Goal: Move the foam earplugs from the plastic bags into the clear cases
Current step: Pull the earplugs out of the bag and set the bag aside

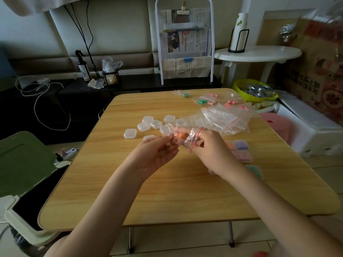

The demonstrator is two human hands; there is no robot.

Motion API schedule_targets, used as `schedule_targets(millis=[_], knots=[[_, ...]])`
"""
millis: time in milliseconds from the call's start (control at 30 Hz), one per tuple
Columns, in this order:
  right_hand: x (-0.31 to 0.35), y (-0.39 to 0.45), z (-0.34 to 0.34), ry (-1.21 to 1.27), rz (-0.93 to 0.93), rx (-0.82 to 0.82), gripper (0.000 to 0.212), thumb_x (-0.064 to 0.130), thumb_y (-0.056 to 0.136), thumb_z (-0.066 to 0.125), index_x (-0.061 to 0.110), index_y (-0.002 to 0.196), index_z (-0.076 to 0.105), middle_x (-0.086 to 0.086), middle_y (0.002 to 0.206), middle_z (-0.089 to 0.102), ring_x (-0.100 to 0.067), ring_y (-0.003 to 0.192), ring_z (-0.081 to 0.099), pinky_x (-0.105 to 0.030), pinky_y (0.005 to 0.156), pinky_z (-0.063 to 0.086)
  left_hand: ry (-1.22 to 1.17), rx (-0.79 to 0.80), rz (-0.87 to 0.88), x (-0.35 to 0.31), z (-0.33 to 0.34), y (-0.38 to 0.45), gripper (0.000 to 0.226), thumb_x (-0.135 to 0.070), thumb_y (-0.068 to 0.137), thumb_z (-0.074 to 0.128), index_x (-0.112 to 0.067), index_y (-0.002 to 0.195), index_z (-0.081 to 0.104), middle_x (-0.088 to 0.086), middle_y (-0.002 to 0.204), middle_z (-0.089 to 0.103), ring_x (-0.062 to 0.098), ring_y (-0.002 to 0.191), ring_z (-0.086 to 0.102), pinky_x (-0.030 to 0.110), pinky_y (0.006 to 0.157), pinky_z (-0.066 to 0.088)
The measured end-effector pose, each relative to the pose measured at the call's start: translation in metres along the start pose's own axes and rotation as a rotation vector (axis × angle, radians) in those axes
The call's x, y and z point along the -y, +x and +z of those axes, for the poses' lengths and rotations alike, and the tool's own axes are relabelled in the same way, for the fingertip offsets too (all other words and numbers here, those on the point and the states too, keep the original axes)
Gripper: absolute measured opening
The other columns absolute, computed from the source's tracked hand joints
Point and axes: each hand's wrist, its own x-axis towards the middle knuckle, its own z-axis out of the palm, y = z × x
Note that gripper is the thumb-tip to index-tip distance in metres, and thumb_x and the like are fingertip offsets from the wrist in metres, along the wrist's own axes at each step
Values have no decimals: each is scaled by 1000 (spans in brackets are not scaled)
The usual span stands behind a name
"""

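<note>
Both hands pinched one small bag; its orange earplugs could spill onto the counter.

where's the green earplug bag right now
In the head view, the green earplug bag lies at the table's far edge, right of centre, left of the pink earplug bags.

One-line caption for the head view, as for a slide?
Both hands, left hand and right hand, hold a small zip bag with orange earplugs above a wooden table scattered with clear cases.
</note>
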Motion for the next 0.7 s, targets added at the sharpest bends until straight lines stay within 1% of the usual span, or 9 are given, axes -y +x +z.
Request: schedule_targets(millis=[100,200,233,300,333,433,567,633,700], knots=[[2,-4,-6,-43,-10,-8,32,32,88,68,14,114,69,3,80,62,8,49,51,-12,42,38,62,9,-30,2,1,0,14,-13,90,58,-7,79,63,3,71,61,13,64,63,27,65,58],[11,-7,-6,58,-112,-58,29,19,85,71,18,114,70,5,101,66,8,55,57,-4,47,39,58,26,-99,0,1,-1,16,-15,91,56,-8,77,61,4,71,61,13,60,64,30,63,59],[11,-7,-4,50,-145,-88,29,18,84,72,19,113,70,1,107,68,3,66,62,-5,55,43,40,33,-114,-1,1,-1,17,-15,91,55,-7,77,60,4,70,61,12,59,64,30,63,59],[7,-4,1,18,-201,-145,27,19,81,73,18,109,72,-4,110,69,-13,94,66,-23,78,53,-7,41,-135,-3,0,-1,18,-13,93,52,-7,77,56,3,68,62,10,58,63,27,62,58],[5,-4,3,5,-219,-168,26,21,80,72,17,106,73,-5,109,70,-19,99,65,-31,82,54,-38,34,-139,-3,0,-1,18,-12,94,51,-6,78,56,2,66,62,10,57,63,26,62,58],[0,-2,10,-32,-250,-224,23,27,78,69,12,94,77,-5,106,69,-20,97,65,-33,78,55,-86,-23,-74,-1,1,2,17,-9,95,50,-5,80,57,3,65,61,11,55,64,25,58,58],[0,1,11,-7,-278,-267,24,30,77,72,13,93,77,-8,106,69,-19,88,67,-24,70,52,53,-140,119,0,-2,4,16,-8,97,48,-5,84,55,3,70,59,6,53,61,23,60,58],[0,1,11,1,-275,-274,23,30,76,75,13,90,77,-7,103,69,-21,81,67,-28,70,51,76,-161,158,-1,-4,4,16,-10,98,48,-6,84,55,3,71,58,5,54,60,23,64,57],[1,1,10,59,-265,-240,20,23,77,77,14,94,77,-4,101,69,-18,86,66,-32,74,53,97,-117,147,-1,-4,2,13,-10,98,48,-4,90,55,4,73,59,5,56,60,25,67,58]])
